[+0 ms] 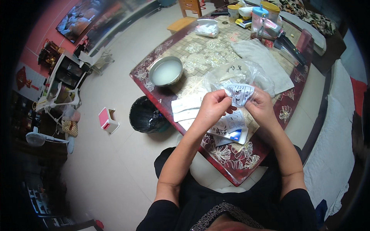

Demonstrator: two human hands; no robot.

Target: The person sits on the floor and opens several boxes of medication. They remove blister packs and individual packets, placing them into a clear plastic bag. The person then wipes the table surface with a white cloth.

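Observation:
Both of my hands are raised over the near end of the table. Between them is a small white paper packet with printed and handwritten marks. My left hand pinches its left edge with thumb and fingers. The other edge is gripped by my right hand, with some clear plastic at its fingertips. Just beyond lies a crumpled clear plastic bag bearing handwriting. Beneath my hands are more printed paper packets and a blue-and-white flat pack. Folded white paper rests left of them.
A metal bowl of cloudy liquid stands near the left edge. A grey cloth, a white plastic bag and a blue-lidded jug sit farther back. On the floor are a black-lined bin and a pink-and-white stool.

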